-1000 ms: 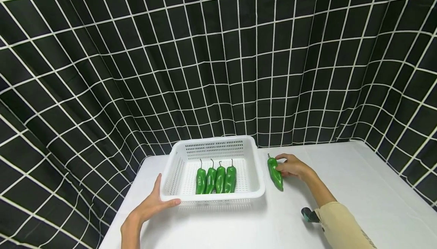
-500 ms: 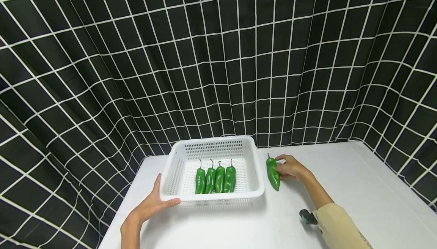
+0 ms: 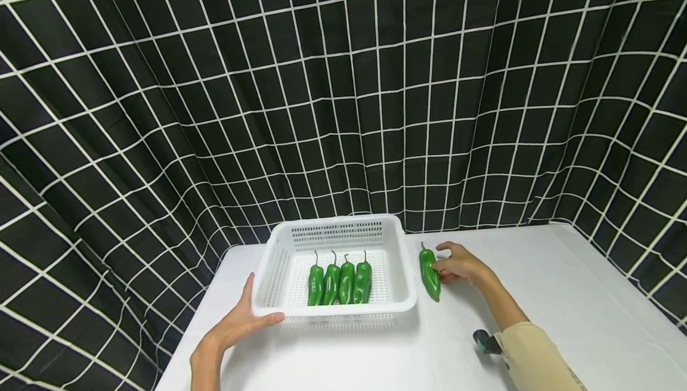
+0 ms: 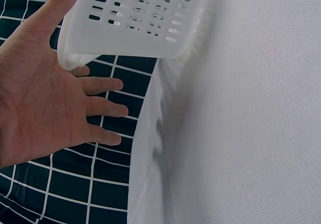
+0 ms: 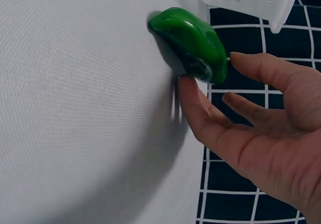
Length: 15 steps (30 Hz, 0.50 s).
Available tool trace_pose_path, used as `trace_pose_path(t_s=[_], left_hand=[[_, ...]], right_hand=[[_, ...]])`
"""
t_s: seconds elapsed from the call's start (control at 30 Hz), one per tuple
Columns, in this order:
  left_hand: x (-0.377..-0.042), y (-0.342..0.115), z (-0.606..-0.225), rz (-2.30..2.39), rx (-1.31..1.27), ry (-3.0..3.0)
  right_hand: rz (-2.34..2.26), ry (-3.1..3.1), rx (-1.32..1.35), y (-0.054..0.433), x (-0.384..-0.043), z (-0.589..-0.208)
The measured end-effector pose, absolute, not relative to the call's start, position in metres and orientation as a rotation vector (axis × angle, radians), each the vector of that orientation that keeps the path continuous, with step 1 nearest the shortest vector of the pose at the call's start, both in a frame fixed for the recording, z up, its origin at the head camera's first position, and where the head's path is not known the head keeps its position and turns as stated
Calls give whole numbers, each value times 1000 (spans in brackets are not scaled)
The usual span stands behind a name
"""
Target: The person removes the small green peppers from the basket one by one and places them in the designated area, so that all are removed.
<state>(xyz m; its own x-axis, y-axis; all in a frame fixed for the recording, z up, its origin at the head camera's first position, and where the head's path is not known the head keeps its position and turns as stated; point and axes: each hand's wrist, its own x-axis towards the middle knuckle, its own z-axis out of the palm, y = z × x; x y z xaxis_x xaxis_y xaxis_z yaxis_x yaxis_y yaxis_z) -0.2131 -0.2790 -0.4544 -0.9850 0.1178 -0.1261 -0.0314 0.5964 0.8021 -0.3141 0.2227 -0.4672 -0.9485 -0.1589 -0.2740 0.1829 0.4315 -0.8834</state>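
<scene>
A white perforated plastic basket stands on the table with several green peppers side by side in it, stems to the back. My left hand rests at its front left corner, thumb along the front rim. In the left wrist view the other fingers are straight and spread. Just right of the basket, another green pepper lies on the table, tip towards me. Fingers of my right hand touch its right side. In the right wrist view one fingertip is against this pepper while another digit stands slightly off.
A white cloth covers the table. A black curtain with white grid lines hangs behind and along the sides. A dark strapped device sits at my right wrist, by the beige sleeve.
The single pepper's tip has swung slightly left, so it lies straighter beside the basket. My right hand's upper finger has lifted a little away from it. My left hand has stayed in place.
</scene>
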Motion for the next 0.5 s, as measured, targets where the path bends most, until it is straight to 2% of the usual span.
trace_pose_path(t_s=[0.27, 0.5], left_hand=[[-212, -276, -455, 1339, 77, 2666], [-213, -278, -454, 1325, 69, 2661]], right_hand=[[-1468, 2429, 34, 224, -306, -456], [-1442, 2498, -56, 221, -295, -438]])
